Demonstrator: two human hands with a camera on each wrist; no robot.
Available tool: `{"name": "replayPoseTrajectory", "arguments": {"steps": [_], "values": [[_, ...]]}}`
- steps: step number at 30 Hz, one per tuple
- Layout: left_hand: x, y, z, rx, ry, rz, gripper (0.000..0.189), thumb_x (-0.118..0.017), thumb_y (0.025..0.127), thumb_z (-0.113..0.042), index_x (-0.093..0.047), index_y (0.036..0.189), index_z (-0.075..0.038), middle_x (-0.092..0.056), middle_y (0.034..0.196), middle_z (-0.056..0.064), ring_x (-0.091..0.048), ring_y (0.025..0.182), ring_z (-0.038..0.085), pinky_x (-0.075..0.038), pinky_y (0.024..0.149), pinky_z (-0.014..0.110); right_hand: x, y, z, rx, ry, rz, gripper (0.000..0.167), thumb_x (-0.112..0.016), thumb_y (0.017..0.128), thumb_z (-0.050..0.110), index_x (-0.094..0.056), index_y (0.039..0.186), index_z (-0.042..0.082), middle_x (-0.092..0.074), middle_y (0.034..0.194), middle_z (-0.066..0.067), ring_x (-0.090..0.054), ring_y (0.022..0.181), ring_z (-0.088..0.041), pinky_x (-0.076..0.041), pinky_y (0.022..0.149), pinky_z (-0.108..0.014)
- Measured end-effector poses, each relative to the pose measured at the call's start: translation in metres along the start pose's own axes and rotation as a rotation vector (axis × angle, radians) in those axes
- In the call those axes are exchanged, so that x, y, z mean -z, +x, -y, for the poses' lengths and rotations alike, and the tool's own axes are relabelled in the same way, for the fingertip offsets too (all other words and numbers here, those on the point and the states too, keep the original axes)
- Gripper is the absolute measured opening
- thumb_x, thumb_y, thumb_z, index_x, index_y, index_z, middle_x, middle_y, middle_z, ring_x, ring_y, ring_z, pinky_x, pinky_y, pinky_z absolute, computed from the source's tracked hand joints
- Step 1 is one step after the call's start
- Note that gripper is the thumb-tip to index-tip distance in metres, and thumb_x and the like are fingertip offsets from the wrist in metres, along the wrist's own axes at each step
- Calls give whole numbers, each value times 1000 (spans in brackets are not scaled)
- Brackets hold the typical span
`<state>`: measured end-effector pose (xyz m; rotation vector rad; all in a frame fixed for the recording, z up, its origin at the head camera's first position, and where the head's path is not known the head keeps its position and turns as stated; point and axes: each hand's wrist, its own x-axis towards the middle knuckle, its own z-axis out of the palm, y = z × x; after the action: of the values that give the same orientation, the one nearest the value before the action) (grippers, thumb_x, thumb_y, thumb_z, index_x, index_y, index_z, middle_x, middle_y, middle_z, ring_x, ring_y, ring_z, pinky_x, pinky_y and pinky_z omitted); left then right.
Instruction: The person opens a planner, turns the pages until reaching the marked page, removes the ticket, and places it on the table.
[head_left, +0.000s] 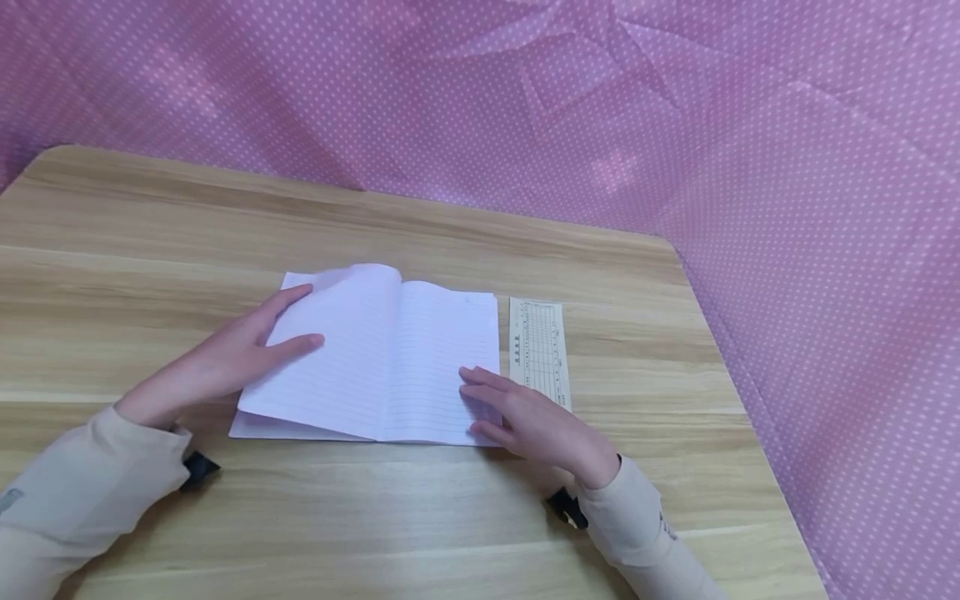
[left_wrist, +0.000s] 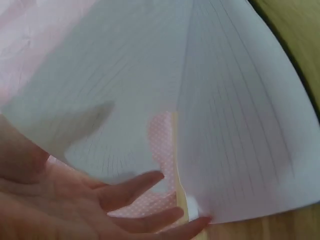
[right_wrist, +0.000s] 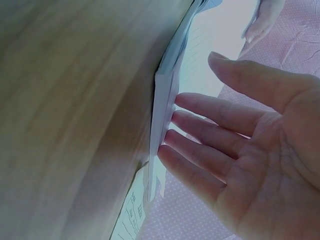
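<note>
An open notebook point(head_left: 442, 358) with lined white pages lies in front of me, its left-hand leaf point(head_left: 330, 367) raised a little off the cover at the near corner. My left hand point(head_left: 232, 350) is at the left side of that leaf, thumb spread across its upper face. In the left wrist view the fingers point(left_wrist: 135, 192) are extended and spread beside the leaf, and the thumb shows as a shadow through the paper. My right hand point(head_left: 536, 421) rests its nearly straight fingertips on the right page. The right wrist view shows these fingertips along the notebook's edge point(right_wrist: 167, 100).
A printed paper slip with a grid point(head_left: 540, 342) lies just right of the notebook, partly covered by my right hand. The wooden table point(head_left: 390, 533) has a rounded far corner at each side. A pink dotted cloth point(head_left: 480, 108) hangs behind it and along its right side.
</note>
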<state>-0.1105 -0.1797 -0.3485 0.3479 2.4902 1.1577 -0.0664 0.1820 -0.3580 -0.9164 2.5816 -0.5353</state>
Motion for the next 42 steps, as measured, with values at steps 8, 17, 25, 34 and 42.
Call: {"name": "replayPoseTrajectory", "arguments": {"steps": [8, 17, 25, 34, 42], "values": [[3, 6, 5, -4, -31, -58, 82, -54, 100, -41, -10, 156, 1, -8, 157, 32, -12, 142, 51, -16, 110, 66, -1, 0, -1, -2, -2, 4, 54, -64, 97, 24, -48, 143, 2, -35, 155, -9, -32, 143, -22, -29, 114, -38], [8, 6, 10, -4, -2, -125, 79, -61, 99, -25, -12, 156, -1, -20, 155, 31, -28, 135, 55, -28, 103, 69, -1, -1, 0, -5, 2, 4, 55, -64, 97, 24, -47, 144, 2, -35, 155, -8, -31, 143, -22, -29, 114, -38], [8, -1, 4, -53, 73, -227, 80, -65, 93, -6, -15, 156, -4, -31, 149, 35, -40, 126, 55, -36, 97, 67, 0, -1, 0, -3, 5, 4, 54, -64, 97, 24, -48, 143, 2, -35, 155, -8, -32, 143, -22, -29, 114, -38], [4, -13, -25, -219, 69, -382, 75, -66, 89, 6, -31, 153, -9, -43, 144, 30, -51, 123, 46, -45, 97, 45, 0, -1, 0, -1, 11, 6, 54, -65, 96, 24, -49, 143, 2, -35, 155, -8, -31, 143, -22, -29, 114, -38], [1, -13, -43, -324, -104, -341, 70, -62, 92, 8, -31, 153, -6, -40, 149, 21, -47, 130, 35, -40, 90, 6, 0, -1, 0, -15, 13, 15, 55, -64, 96, 26, -48, 144, 4, -34, 156, -5, -30, 143, -20, -28, 114, -37]]}}
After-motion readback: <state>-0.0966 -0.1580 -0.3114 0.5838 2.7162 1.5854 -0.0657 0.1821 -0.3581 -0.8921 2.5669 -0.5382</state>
